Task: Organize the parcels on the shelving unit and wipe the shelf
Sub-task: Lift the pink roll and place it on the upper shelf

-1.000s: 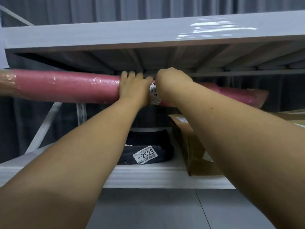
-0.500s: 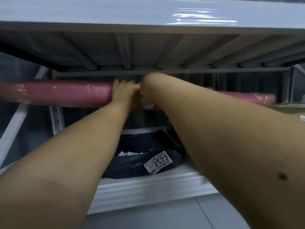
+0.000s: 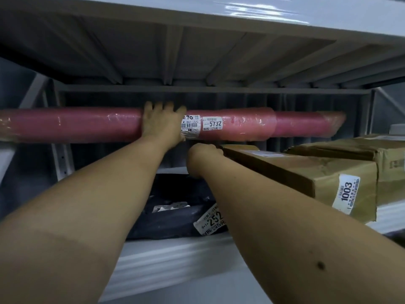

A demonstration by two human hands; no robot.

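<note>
Your left hand (image 3: 161,122) keeps its grip curled over the pink roll parcel (image 3: 236,125), which hangs level under the upper shelf, its right end over the cardboard box (image 3: 306,176). Your right hand (image 3: 202,157) has let go of the roll in the last half second and dropped beside that box's far end; its fingers are hidden, so I cannot tell its grip. One hand now carries the roll, so settle it before you wipe the shelf (image 3: 175,257).

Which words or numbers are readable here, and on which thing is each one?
"5732": white label on the pink roll.
"1003": label on the brown box.
"252", cut off by the right arm: label on the dark bag.
The fine print on all labels is too small.
</note>
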